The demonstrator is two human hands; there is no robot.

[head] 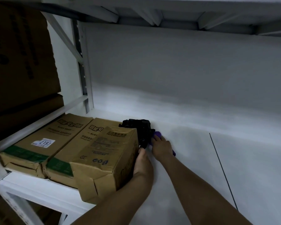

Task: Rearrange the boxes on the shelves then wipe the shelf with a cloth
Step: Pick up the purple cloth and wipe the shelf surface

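Boxes: three lie at the left of the white shelf (201,159); the nearest box (104,161) overhangs the near edge, tilted against the left hand (142,164), whose fingers curl around its right face. The right hand (161,147) presses flat on a purple cloth (158,135), just beside a black bundle (139,129).

Risk: if the left hand lets go, the overhanging box may tip off the edge. Wiping leftward may snag the bundle.

Surface: smooth and bare to the right, with one seam. Lighting is dim; a second shelf sits overhead.
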